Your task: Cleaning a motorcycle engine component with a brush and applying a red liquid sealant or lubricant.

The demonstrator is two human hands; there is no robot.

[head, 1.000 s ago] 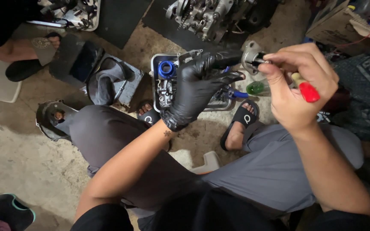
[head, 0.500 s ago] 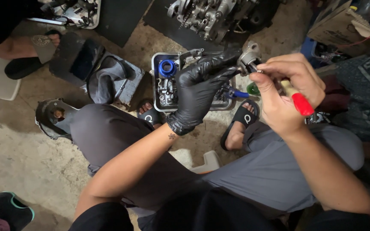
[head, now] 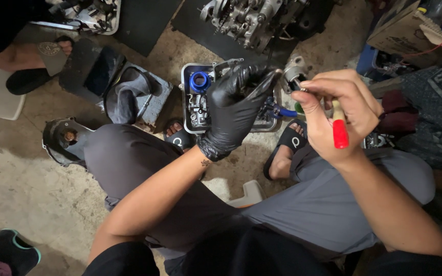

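My left hand (head: 237,105), in a black glove, grips a dark metal engine part (head: 259,69) held above the floor. My right hand (head: 333,110), bare, holds a screwdriver with a red and cream handle (head: 339,128); its tip meets the part by my left fingertips. Under both hands lies a metal tray (head: 188,69) with a blue ring (head: 199,82) and small metal parts. I sit low with grey shorts and black sandals (head: 288,143).
A stripped engine (head: 251,20) stands on a black mat at the top. A grey cloth (head: 129,97) on a metal box lies left of the tray. A dark engine cover (head: 62,140) rests by my left knee. Another person's sandalled foot (head: 42,53) is top left. A cardboard box (head: 410,25) sits top right.
Both hands have shifted slightly left and down in view. The screwdriver's red handle has swung from pointing right to pointing downward.
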